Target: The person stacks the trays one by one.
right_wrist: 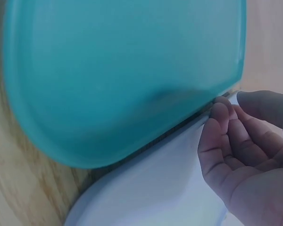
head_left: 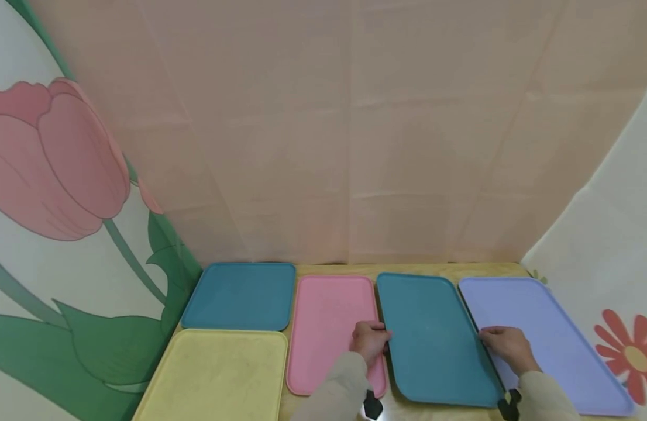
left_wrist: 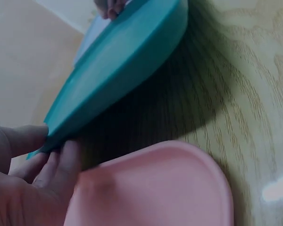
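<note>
teal tray: left fingers pinch one edge, right fingers lie at another, grip unclear.

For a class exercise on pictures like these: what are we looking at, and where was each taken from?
No robot here: a person works bare-handed. The wide picture comes from a camera worn on the head, looking down; the close ones come from cameras on the left and right wrists. On the wooden table lie a blue tray, yellow tray, pink tray and lavender tray. The left hand pinches one edge of a teal tray; the right hand is at its opposite edge, its grip unclear.
</note>
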`<state>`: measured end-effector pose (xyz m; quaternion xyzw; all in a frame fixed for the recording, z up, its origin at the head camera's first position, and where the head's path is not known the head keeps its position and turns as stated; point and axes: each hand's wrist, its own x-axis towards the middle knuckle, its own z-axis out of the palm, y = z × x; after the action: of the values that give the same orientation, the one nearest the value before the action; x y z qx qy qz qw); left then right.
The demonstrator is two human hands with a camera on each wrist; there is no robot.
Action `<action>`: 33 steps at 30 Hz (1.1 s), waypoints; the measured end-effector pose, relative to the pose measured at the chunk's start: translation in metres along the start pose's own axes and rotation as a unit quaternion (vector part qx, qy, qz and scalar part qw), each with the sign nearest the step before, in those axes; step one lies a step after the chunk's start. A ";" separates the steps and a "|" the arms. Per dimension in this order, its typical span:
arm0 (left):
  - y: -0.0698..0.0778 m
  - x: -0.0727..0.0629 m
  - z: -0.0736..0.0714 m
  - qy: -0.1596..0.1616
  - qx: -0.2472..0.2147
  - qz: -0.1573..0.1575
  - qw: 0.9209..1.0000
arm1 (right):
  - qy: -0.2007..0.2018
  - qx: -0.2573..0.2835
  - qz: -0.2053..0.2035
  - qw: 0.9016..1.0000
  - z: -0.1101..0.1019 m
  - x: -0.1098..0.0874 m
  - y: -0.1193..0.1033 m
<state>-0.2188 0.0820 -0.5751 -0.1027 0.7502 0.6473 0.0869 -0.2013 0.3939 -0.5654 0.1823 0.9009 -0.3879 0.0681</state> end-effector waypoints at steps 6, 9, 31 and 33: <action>0.001 0.000 -0.002 0.009 0.012 -0.020 1.000 | -0.012 -0.027 -0.011 1.000 0.001 0.001 0.001; 0.000 0.000 -0.002 0.010 0.031 -0.028 0.999 | -0.013 -0.053 -0.029 0.998 0.001 0.001 0.003; 0.012 0.007 -0.037 -0.045 -0.003 0.029 0.999 | -0.064 0.109 -0.024 0.992 0.007 -0.007 0.002; 0.012 0.009 -0.042 -0.046 -0.001 0.036 0.998 | -0.060 0.100 -0.025 0.993 0.008 -0.008 -0.001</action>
<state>-0.2302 0.0420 -0.5594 -0.0460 0.7482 0.6545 0.0984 -0.1949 0.3851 -0.5684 0.1419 0.8563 -0.4877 0.0938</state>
